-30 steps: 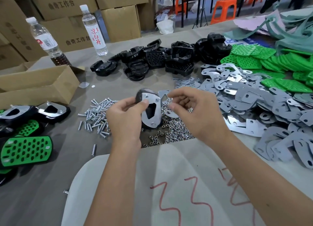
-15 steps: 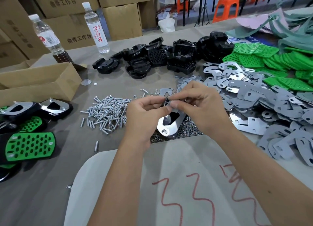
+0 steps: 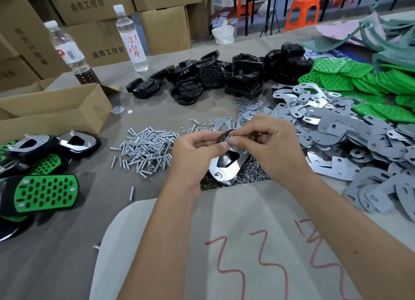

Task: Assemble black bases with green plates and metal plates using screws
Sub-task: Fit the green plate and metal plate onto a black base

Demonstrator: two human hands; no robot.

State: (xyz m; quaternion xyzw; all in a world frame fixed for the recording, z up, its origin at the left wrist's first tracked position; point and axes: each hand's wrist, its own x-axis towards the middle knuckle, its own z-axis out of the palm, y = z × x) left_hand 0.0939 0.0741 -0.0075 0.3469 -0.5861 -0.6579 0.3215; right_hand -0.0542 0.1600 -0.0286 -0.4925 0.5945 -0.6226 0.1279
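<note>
You are holding a black base [image 3: 224, 162] with a shiny metal plate [image 3: 235, 165] on it just above the heap of nuts [image 3: 251, 176] near the table's [image 3: 67, 254] front edge. Your left hand [image 3: 190, 151] is gripping the base's left side, thumb pressing on top, while your right hand [image 3: 271, 142] is pinching at its upper end with thumb and forefinger; what sits between those fingertips is too small to tell. The pile of screws [image 3: 146, 151] is lying just left of the base you are holding. Loose metal plates [image 3: 336, 131] are spreading to its right, with green plates [image 3: 370, 86] beyond them. More black bases [image 3: 224, 77] are heaped behind it. Finished assemblies [image 3: 45, 194] are lying well to its left, in front of an open cardboard box [image 3: 56, 113].
</note>
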